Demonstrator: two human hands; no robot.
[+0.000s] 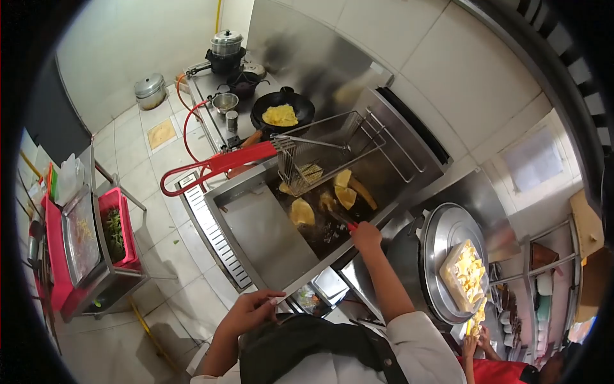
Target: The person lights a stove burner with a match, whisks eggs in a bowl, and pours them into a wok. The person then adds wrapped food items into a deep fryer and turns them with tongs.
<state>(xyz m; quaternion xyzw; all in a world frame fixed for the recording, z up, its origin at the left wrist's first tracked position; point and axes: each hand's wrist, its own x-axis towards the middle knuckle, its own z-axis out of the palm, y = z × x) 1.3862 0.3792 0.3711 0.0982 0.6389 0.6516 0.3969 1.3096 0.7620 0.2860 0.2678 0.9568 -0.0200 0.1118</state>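
My right hand (366, 237) is closed around a red-handled utensil (351, 226) over the front of the deep fryer. Its far end reaches down into the dark oil, where its exact shape is hard to make out. Folded yellow pieces of food (302, 212) float in the oil (320, 232) around it. A wire fry basket (332, 150) with a long red handle (220, 165) sits tilted over the back of the fryer. My left hand (252, 312) is by the fryer's front edge (284, 289), fingers loosely bent and apart, with nothing visible in it.
Behind the fryer, a black wok (283, 107) with yellow food stands on the stove. To my right, a large lidded pot (441, 224) carries a plastic tub (462, 275) of yellow pieces. A co-worker's hands (476, 342) are beyond it. A metal cart (102, 281) stands left.
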